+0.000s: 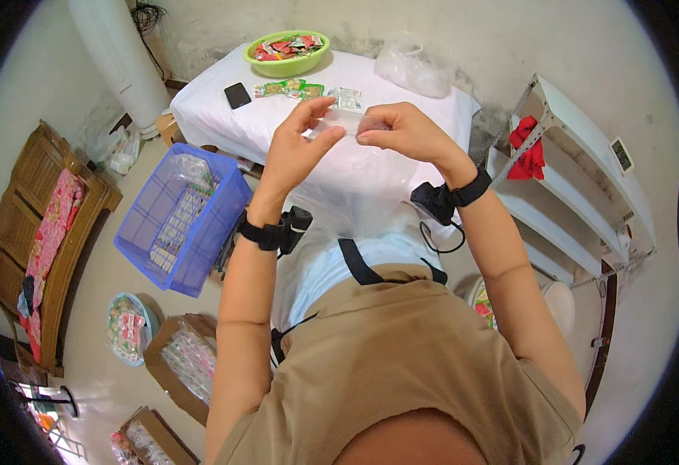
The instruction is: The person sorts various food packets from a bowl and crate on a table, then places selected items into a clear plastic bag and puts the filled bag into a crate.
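Both of my hands are raised in front of me over the white-covered table (207,116), holding a clear plastic bag (362,194) by its top edge, with the rest hanging down. My left hand (304,143) grips the left of the edge between thumb and fingers, and my right hand (401,132) pinches the right. Behind them on the table lie small green packets (277,88) and a pale printed packet (347,98). A green basin (289,54) of colourful packets, a black phone (238,95) and a bundle of clear bags (409,70) are also there.
A blue crate (134,229) stands left of the table, beside a wooden bench (25,201). A light-blue basin (130,329) and cardboard boxes (169,353) sit on the floor at lower left. A white shelf rack (564,194) with a red cloth (527,147) is at right.
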Demonstrator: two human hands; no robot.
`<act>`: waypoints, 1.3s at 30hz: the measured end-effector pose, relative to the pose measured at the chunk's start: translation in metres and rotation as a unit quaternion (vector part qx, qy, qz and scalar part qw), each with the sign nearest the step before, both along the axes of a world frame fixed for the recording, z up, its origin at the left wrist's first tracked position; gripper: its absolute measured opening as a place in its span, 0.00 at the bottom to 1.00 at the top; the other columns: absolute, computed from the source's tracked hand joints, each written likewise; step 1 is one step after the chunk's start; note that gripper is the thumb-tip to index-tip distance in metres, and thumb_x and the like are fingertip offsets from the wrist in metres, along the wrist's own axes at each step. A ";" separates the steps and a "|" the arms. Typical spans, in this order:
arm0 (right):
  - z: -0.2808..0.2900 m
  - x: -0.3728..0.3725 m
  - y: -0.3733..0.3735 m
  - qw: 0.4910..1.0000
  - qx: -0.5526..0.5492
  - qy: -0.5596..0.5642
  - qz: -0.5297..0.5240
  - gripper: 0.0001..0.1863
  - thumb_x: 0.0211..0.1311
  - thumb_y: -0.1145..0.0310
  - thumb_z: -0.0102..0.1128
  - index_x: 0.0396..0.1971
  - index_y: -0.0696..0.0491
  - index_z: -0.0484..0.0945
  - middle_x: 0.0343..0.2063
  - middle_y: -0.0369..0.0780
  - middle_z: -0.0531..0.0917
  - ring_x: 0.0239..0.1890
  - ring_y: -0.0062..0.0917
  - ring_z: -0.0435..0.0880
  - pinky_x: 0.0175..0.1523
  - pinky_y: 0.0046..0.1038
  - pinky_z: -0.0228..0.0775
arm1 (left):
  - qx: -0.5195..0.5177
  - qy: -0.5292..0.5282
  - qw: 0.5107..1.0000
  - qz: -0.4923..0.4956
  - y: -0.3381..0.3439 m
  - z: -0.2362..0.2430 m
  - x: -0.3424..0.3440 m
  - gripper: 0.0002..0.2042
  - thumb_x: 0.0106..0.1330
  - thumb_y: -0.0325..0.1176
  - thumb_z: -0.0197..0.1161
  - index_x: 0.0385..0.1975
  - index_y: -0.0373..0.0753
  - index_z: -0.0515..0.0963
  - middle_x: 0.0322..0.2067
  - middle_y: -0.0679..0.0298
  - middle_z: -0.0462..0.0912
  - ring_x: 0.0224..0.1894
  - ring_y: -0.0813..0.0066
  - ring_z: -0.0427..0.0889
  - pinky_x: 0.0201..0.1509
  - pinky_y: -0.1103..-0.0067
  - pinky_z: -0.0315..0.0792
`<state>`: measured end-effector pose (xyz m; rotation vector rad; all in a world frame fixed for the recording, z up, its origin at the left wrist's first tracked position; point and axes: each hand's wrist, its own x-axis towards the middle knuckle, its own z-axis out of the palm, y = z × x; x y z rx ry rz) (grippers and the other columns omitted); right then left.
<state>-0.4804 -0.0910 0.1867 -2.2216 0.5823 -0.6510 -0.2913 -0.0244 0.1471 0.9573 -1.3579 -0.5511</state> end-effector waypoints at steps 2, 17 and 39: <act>-0.008 0.010 0.001 1.000 -0.022 -0.013 0.007 0.09 0.50 0.65 0.62 0.25 0.56 0.79 0.17 0.34 0.77 0.21 0.15 0.72 0.28 0.19 0.65 | -0.024 -0.067 0.997 -0.034 0.002 0.009 -0.004 0.11 0.57 0.29 0.62 0.39 0.35 0.78 0.34 0.64 0.81 0.36 0.79 0.76 0.40 0.82 0.70; -0.024 -0.010 -0.004 0.967 0.161 -0.170 -0.101 0.11 0.58 0.61 0.56 0.34 0.53 0.79 0.29 0.33 0.81 0.36 0.14 0.77 0.40 0.19 0.67 | 0.065 0.137 0.985 0.080 0.009 -0.013 0.022 0.11 0.64 0.36 0.53 0.41 0.39 0.77 0.29 0.64 0.83 0.22 0.83 0.79 0.17 0.89 0.60; -0.061 -0.027 -0.026 0.990 0.141 0.008 -0.026 0.13 0.57 0.67 0.55 0.29 0.63 0.80 0.23 0.42 0.83 0.25 0.21 0.82 0.34 0.20 0.74 | 0.028 0.035 0.997 0.070 -0.023 0.021 0.023 0.07 0.60 0.30 0.60 0.32 0.34 0.80 0.23 0.65 0.80 0.23 0.84 0.76 0.23 0.88 0.68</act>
